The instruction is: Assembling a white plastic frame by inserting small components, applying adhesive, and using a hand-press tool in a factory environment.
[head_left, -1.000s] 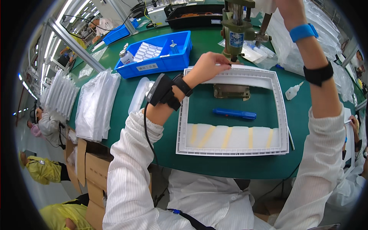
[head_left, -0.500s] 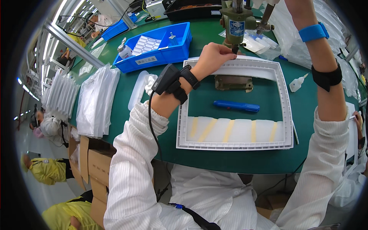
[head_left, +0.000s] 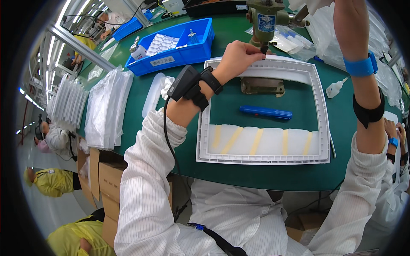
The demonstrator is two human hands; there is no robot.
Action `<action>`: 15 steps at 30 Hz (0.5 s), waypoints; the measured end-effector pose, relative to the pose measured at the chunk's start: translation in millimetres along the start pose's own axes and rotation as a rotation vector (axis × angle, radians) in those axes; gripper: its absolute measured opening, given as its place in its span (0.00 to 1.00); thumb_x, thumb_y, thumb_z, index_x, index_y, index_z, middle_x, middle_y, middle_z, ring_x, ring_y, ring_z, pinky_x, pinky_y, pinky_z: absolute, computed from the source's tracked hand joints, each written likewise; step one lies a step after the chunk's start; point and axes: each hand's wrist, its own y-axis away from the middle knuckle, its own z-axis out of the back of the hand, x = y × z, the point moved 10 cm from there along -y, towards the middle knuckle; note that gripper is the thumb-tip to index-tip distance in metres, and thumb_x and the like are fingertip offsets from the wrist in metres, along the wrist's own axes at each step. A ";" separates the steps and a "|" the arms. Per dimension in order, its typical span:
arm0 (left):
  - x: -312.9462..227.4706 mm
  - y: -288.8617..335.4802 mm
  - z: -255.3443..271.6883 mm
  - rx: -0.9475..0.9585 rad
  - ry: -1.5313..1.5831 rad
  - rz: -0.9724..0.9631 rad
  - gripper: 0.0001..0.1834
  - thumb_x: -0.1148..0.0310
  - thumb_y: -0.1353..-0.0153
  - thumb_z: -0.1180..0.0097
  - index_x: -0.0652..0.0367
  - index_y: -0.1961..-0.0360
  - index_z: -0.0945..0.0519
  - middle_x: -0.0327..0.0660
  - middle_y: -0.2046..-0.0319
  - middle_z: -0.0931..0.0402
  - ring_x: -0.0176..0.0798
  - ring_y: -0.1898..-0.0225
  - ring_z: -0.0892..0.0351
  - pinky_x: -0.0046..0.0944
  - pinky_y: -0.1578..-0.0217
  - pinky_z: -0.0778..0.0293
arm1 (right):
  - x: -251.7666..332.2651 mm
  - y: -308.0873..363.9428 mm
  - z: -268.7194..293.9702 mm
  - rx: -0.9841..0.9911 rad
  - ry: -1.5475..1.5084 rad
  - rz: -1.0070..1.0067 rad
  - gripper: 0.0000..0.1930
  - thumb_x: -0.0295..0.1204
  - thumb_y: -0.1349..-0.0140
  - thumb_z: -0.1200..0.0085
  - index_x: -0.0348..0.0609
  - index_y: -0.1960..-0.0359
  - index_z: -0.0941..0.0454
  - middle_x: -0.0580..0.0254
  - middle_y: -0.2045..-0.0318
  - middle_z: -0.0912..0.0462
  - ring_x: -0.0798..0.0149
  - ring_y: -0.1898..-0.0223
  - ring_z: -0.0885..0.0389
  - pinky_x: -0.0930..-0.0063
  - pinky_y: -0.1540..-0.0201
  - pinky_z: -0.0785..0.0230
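My left hand [head_left: 240, 59] reaches to the far rim of a white rectangular plastic frame [head_left: 200, 143]. Its thumb and fingers are pinched together right beside the tip of a green bench press [head_left: 265, 21]; whatever they grip is too small to make out. My right hand [head_left: 351, 32] is raised beside the press lever [head_left: 302, 16], cut off by the upper edge, so its fingers are hidden. White foam with yellow tape strips [head_left: 271, 141] lines the frame's near side. Within the frame's opening are a blue marker pen [head_left: 265, 112] and the brownish metal press base [head_left: 261, 86].
A blue bin [head_left: 179, 59] with labels and a bottle stands at the back left, near bagged white parts [head_left: 106, 109]. Right of the frame lies a small white dropper bottle [head_left: 336, 88]. Plastic bags [head_left: 337, 34] cover the far right. Other people sit or stand around.
My right forearm has come down and nearer to me. My left hand stays pinched beside the press tip at the frame's far rim. The whole view has shifted slightly.
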 end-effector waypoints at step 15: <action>2.6 1.6 -0.3 0.006 -0.008 0.009 0.20 0.59 0.47 0.32 0.67 0.62 0.14 0.51 0.68 0.14 0.39 0.68 0.15 0.34 0.62 0.22 | 7.7 6.8 -0.2 -0.013 -0.010 -0.015 0.10 0.30 0.32 0.62 0.40 0.54 0.32 0.67 0.67 0.32 0.74 0.66 0.33 0.80 0.59 0.38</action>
